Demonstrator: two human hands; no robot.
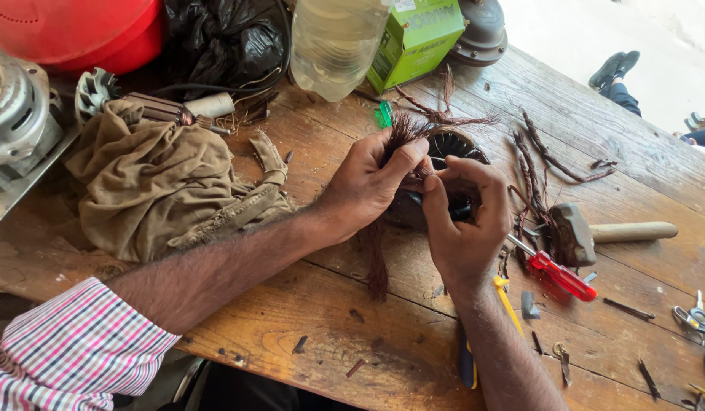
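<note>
While pinching a tuft of thin brown wire [402, 133], left hand [371, 183] fingers [413, 156] closed tight on it. Right hand [467, 221] fingers curled around a round black motor part [451, 144], resting on the wooden worktop [352, 342]. Just right of that hand, a red-handled screwdriver [558, 274] and a hammer [596, 232]. Off to the left, a brown cloth [162, 183]. Behind, a clear plastic bottle [333, 42] and a green box [413, 38].

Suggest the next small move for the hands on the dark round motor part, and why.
Probably the left hand should draw the pinched reddish-brown copper wire bundle further out of the dark round motor stator, since it fans up from the left grip while the right hand steadies the stator.
</note>
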